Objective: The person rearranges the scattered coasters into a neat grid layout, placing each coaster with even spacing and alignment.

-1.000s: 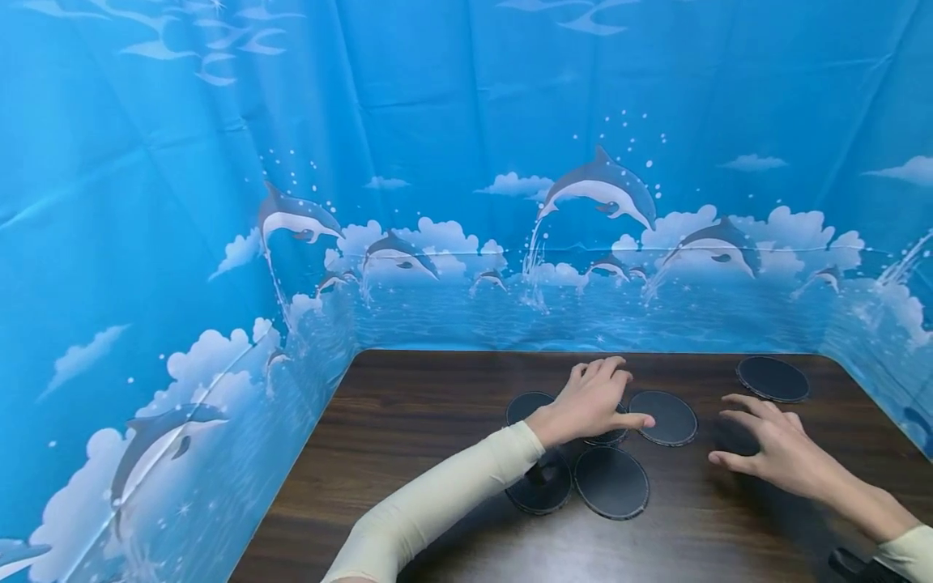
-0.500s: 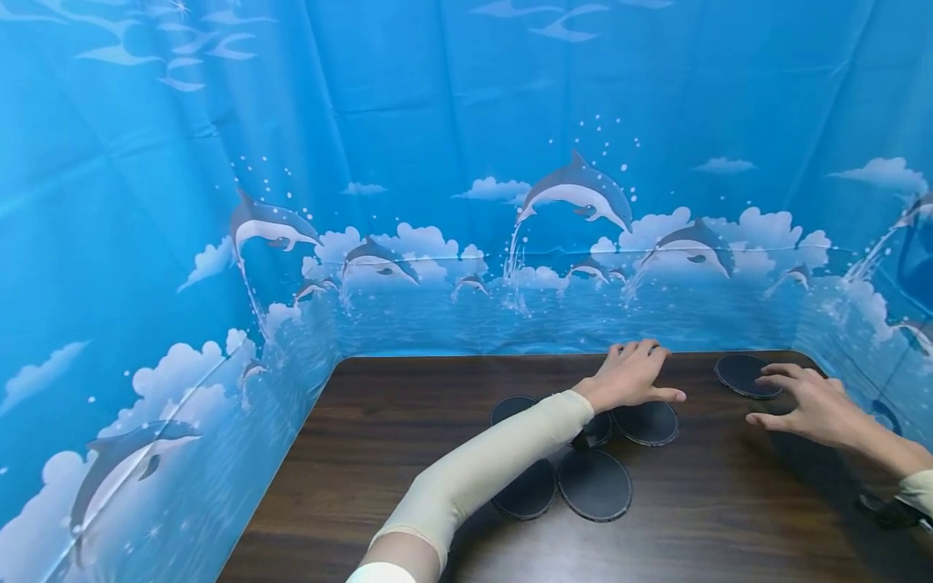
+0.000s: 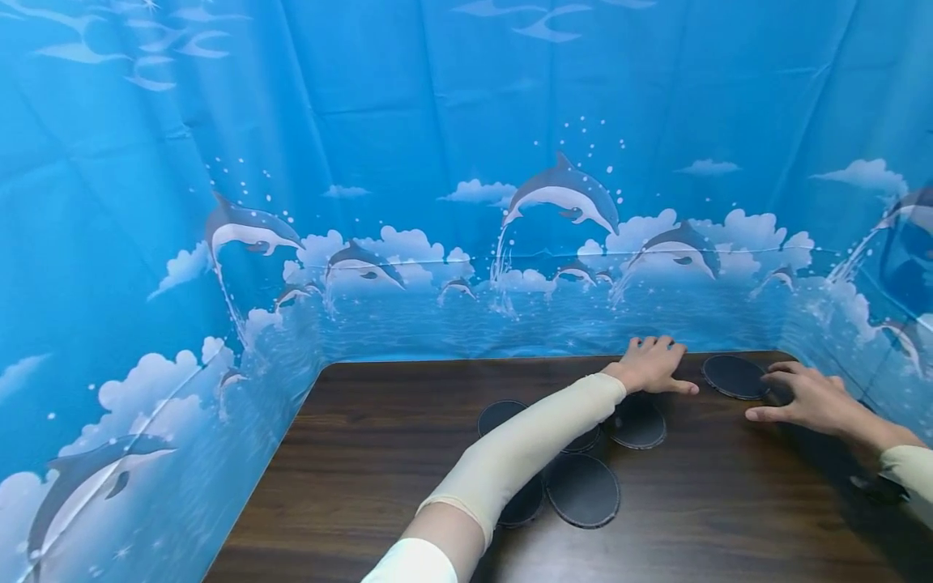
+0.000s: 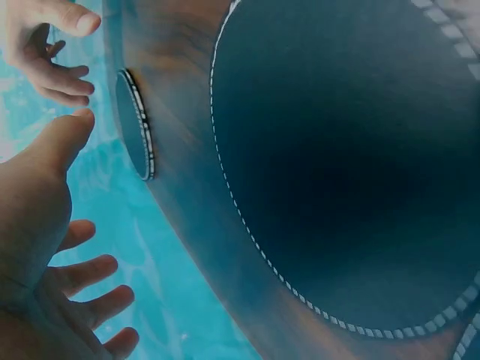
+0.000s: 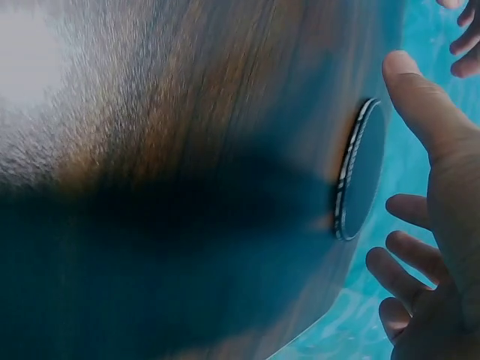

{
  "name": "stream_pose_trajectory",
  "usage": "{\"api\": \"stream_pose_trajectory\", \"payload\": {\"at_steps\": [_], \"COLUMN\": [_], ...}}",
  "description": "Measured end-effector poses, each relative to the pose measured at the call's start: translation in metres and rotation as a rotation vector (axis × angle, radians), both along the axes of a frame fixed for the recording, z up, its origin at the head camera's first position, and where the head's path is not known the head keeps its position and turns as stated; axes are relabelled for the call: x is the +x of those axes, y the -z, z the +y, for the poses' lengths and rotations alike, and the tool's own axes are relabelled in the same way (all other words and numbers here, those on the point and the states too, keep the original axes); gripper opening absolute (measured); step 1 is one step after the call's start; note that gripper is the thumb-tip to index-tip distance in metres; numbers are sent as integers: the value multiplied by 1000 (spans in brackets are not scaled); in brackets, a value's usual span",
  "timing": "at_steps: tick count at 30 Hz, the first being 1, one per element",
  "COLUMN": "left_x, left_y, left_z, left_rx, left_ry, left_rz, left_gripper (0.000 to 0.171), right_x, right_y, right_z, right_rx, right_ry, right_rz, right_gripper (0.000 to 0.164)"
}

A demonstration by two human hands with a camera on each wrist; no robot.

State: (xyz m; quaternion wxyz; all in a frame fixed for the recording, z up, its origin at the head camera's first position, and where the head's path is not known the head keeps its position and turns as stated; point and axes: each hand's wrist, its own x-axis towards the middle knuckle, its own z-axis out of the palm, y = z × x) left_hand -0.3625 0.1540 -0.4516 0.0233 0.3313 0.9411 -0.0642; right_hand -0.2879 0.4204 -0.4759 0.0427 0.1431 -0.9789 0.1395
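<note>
Several round black coasters with stitched rims lie on the dark wooden table. One coaster (image 3: 732, 377) sits apart by the far right corner; the right wrist view shows that coaster (image 5: 361, 172) too. My right hand (image 3: 812, 398) hovers right beside it, thumb and fingers spread, holding nothing. To its left my left hand (image 3: 651, 367) hangs over the far edge, fingers loosely spread and nothing in them. Just below that hand lies another coaster (image 3: 638, 425), large in the left wrist view. My left sleeve (image 3: 532, 437) partly hides the clustered ones.
Nearer the front of the group lies a coaster (image 3: 583, 491), with another coaster (image 3: 501, 414) at its back left. A blue curtain (image 3: 437, 162) printed with dolphins rises behind and beside the table (image 3: 379, 453). A dark strap (image 3: 879, 487) is at my right wrist.
My left hand has moved right and away from me, off the clustered coasters toward the far right one. My right hand has moved right to that coaster's side. The head view has turned slightly right.
</note>
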Motion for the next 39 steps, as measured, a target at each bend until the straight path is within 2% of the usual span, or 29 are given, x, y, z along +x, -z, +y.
{"api": "stream_pose_trajectory", "payload": {"at_steps": [6,11,16,19,23,28,35,39], "left_x": [-10,-16,-17,-14,-14,-20,-30,-27], "left_y": [12,27,47,54,56,59,64,60], "left_z": [21,34,45,50,58,70,81,80], "left_rx": [19,51,31,21,28,27,-2,17], "left_ry": [-57,-90,-110,-124,-139,-144,-156,-151], "left_rz": [-26,-11,-17,-22,-18,-62,-90,-96], "left_gripper": [81,77,72,68,56,40,38,39], "right_x": [-11,-17,-18,-20,-24,-27,-30,-30], "right_y": [7,15,26,26,21,20,22,23], "right_z": [14,26,30,30,29,25,25,26], "right_rx": [-61,-88,-85,-86,-77,-36,-98,-117], "right_ry": [72,110,119,105,91,95,100,99], "right_rz": [-81,-130,-149,-147,-146,-161,-168,-155], "right_gripper": [96,102,96,91,91,98,94,94]}}
